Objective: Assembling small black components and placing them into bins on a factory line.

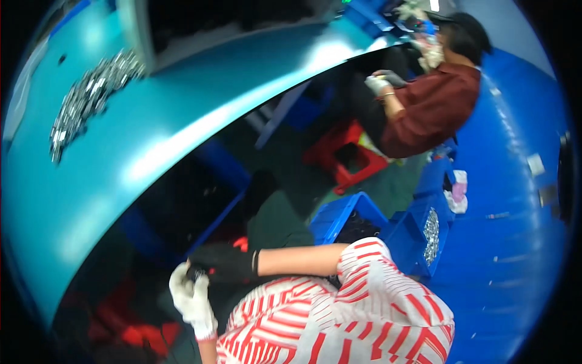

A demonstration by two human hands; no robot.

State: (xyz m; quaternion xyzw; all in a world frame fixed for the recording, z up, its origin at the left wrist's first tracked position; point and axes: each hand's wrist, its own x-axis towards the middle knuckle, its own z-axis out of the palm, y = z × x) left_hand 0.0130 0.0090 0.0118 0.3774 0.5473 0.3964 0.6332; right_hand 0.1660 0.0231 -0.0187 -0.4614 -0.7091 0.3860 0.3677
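Observation:
My left hand [193, 297], in a white knit glove, is raised with thumb and fingers curled around something small and dark [196, 274] that I cannot make out. My right hand [223, 261], in a black glove, reaches in from the right and meets the left at the fingertips. Its fingers look bunched together at the same small dark thing, though black glove and dark background blend. Both hands are off the table, in front of my red-and-white striped shirt [339, 309].
A curved teal table [200, 91] carries a heap of shiny metal parts [91, 91]. Blue bins [339, 212] stand on the right, one holding small metal pieces [431, 236]. A red stool [354, 164] is near a seated co-worker in a dark red shirt [433, 106], wearing gloves.

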